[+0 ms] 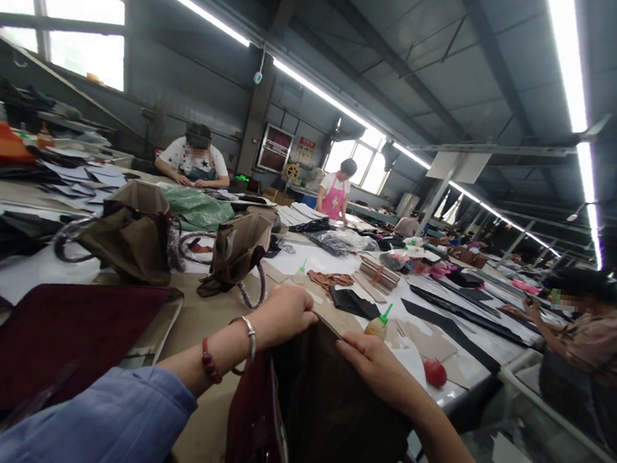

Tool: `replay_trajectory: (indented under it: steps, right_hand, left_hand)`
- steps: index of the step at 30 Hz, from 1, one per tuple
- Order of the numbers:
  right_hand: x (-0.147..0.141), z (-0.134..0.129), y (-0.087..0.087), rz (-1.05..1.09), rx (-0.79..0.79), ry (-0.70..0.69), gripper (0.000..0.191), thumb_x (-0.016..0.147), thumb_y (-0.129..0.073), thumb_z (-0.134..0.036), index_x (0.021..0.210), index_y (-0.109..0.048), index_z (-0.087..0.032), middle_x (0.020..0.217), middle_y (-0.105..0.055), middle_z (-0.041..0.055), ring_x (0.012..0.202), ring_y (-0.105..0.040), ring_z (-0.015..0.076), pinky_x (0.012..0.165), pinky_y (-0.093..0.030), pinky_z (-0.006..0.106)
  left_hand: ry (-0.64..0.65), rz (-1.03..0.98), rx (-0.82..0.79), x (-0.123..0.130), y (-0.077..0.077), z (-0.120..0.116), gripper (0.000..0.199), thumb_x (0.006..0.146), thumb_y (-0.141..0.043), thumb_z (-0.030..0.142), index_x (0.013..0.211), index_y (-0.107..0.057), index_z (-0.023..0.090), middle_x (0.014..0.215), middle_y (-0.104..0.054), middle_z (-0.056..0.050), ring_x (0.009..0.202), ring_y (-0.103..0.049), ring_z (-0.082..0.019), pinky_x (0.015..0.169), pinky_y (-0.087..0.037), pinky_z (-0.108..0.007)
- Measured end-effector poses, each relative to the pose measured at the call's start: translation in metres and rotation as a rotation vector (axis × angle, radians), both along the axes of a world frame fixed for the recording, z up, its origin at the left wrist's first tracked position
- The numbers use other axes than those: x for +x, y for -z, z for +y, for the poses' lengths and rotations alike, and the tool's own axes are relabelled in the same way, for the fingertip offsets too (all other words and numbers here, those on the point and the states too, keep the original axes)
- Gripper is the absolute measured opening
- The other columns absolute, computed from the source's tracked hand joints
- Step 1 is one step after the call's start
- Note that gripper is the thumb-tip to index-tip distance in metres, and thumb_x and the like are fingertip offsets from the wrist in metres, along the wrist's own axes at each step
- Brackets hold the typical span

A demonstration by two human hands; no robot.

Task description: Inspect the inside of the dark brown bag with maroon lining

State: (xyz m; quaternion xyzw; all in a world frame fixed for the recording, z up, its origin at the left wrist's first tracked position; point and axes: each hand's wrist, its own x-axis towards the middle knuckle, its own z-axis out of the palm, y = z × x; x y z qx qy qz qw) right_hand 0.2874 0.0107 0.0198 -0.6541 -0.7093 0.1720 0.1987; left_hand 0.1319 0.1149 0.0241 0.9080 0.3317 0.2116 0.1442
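Note:
Just in front of me stands a dark olive handbag (342,421) with a maroon part (258,426) on its left side. My left hand (288,315) is closed on the far left part of its top edge, thumb and fingers pinched together. On the same edge, farther right, my right hand (374,365) grips with its fingers over the rim. A bottle with a green nozzle (377,327) stands just beyond my right hand. Two olive handbags, one at the left (129,244) and one nearer the middle (233,253), stand on the table with wrapped handles.
A maroon bag piece (62,337) lies at the left. Right of my hands are a red round object (435,373) and black strips (447,329). A pale crate (572,410) stands beside the table. Co-workers sit or stand at the back (197,159) and right (598,331).

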Motion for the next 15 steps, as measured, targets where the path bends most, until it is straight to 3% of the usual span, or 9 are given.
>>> replay_trajectory:
  steps: [8, 15]
  right_hand:
    - [0.0013, 0.0004, 0.0013, -0.014, -0.004, 0.003, 0.028, 0.084, -0.034, -0.031, 0.065, -0.048, -0.016, 0.063, -0.05, -0.0005, 0.061, -0.047, 0.0138, 0.058, -0.036, 0.025]
    - [-0.0012, 0.0083, 0.004, -0.118, 0.071, 0.029, 0.022, 0.085, -0.036, -0.03, 0.083, -0.053, -0.016, 0.076, -0.058, 0.0034, 0.071, -0.052, 0.0154, 0.064, -0.037, 0.026]
  left_hand:
    - [0.005, 0.01, -0.002, -0.0016, 0.0008, -0.0024, 0.019, 0.07, -0.049, 0.027, 0.061, -0.062, 0.016, 0.06, -0.061, -0.002, 0.061, -0.052, -0.014, 0.055, -0.034, -0.022]
    - [-0.047, 0.037, 0.02, 0.0044, -0.0009, -0.006, 0.021, 0.071, -0.047, 0.027, 0.063, -0.062, 0.015, 0.069, -0.063, -0.008, 0.067, -0.055, -0.018, 0.062, -0.037, -0.028]
